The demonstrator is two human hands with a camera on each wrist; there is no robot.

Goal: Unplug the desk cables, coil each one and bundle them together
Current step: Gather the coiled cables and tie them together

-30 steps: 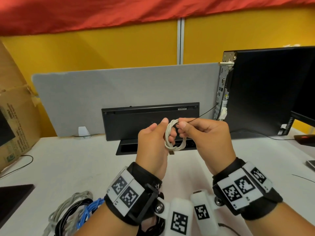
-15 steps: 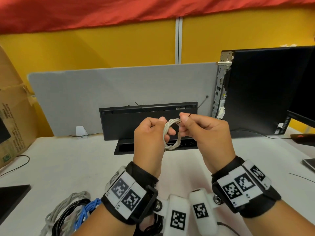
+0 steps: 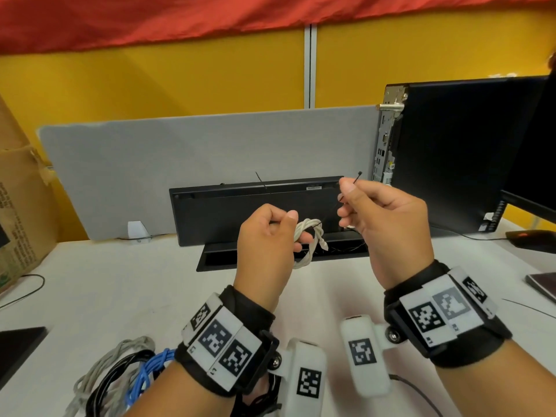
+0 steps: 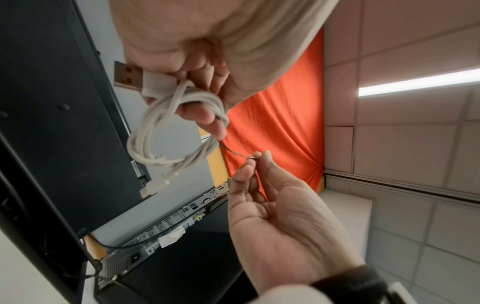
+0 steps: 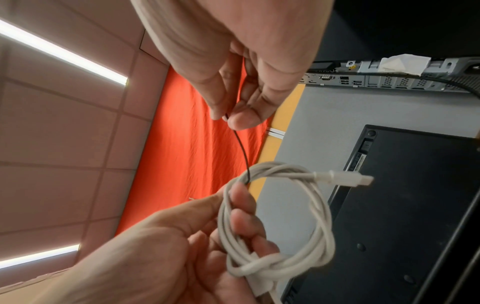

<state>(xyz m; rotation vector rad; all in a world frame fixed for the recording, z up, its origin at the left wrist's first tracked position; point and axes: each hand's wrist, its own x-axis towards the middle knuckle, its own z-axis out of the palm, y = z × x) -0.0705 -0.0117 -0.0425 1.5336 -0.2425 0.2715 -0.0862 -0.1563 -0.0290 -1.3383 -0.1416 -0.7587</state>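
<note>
My left hand (image 3: 270,236) grips a small coil of white USB cable (image 3: 313,236) in front of me, above the desk. The left wrist view shows the coil (image 4: 155,161) looped round my fingers, its USB plug (image 4: 130,76) sticking out by the palm. A thin black tie (image 3: 358,176) runs from the coil to my right hand (image 3: 382,218), which pinches it between thumb and forefinger, up and to the right of the coil. In the right wrist view the tie (image 5: 242,152) hangs taut from that pinch to the coil (image 5: 285,169), and the small connector (image 5: 361,180) points right.
A heap of grey, black and blue cables (image 3: 120,374) lies on the white desk at lower left. A black keyboard (image 3: 255,212) leans on the grey divider behind a cable slot (image 3: 270,260). A PC tower (image 3: 451,152) stands right, a cardboard box (image 3: 21,206) left.
My right hand has drawn away from the coil, up and to the right, pulling the black tie out with it. The left hand has kept hold of the coil and sunk slightly.
</note>
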